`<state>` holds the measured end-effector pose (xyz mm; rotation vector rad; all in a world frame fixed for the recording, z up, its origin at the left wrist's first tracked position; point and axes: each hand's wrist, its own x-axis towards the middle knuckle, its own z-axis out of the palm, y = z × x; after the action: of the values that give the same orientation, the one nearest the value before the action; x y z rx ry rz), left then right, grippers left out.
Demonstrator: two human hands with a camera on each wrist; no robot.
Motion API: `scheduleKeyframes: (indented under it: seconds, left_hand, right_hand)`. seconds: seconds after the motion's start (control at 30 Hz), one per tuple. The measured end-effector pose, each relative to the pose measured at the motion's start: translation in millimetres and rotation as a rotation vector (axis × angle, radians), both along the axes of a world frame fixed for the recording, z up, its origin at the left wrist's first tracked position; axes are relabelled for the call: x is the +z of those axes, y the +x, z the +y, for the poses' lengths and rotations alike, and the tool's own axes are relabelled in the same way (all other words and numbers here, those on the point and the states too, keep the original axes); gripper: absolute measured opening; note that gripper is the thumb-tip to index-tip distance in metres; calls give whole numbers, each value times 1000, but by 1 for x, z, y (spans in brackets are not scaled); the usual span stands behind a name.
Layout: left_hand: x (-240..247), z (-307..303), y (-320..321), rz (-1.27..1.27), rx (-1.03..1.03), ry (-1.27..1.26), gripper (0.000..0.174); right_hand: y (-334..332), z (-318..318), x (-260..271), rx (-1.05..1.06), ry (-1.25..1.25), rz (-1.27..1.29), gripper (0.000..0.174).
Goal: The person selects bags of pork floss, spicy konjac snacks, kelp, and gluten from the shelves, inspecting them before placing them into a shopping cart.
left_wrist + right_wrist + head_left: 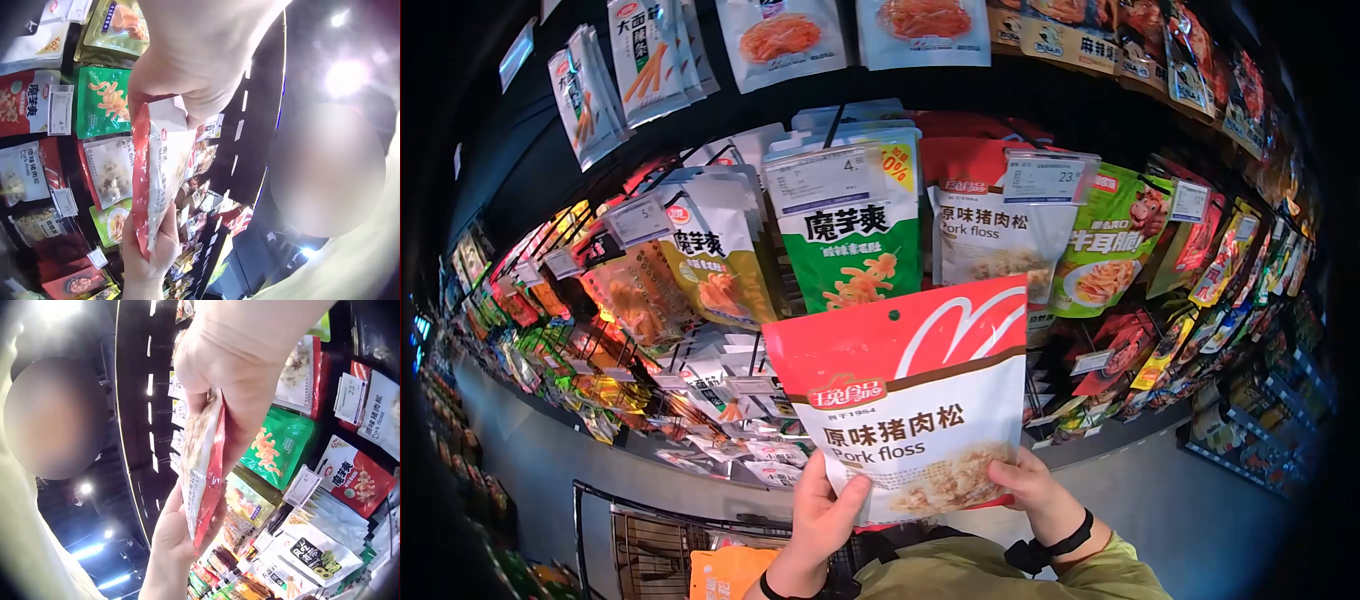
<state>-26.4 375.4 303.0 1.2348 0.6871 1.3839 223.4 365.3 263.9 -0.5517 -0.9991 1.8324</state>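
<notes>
- Hands, two of them, are grasping one pouch (920, 385); the left hand (825, 515) is pinching its lower left corner and the right hand (1040, 490) its lower right, both thumbs lying on the front
- That pouch is tilting slightly in front of the rack, showing a red top and a white lower part
- Its print is reading 原味猪肉松, "Pork floss" and, in smaller type, 1984, under a red logo ending in 食品
- One like pouch (995, 235) is facing out on the rack just behind, also reading 原味猪肉松 and "Pork floss"; a price tag (1048, 180) starting 23 is covering part of it
- One green pouch (855, 250) is hanging to its left, reading 魔芋爽, with its own tag (825, 178) starting 4
- One white-and-gold pouch (720, 250) is hanging further left, also reading 魔芋爽, near a tag (638, 222) showing 5
- One lime pouch (1108, 245) is hanging right of the racked pork floss, its title partly legible
- Two pale pouches (785, 40) with red strips pictured are hanging above, side by side
- One orange bag (735, 572) is lying in a cart (580, 520) below
</notes>
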Motion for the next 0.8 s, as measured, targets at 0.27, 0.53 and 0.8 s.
scheduleKeyframes:
  seconds: [0.27,0.53,0.8]
  left_hand:
    - [3,-7,1,-34,-17,-108,32]
    - [2,-10,-1,-41,-56,-98,30]
    - [1,-11,-1,19,-20,-69,29]
  right_hand:
    - [-1,1,-6,-23,-33,71,49]
    - [-3,5,-13,-38,-31,120,52]
    - [-5,7,-17,-37,-41,152,54]
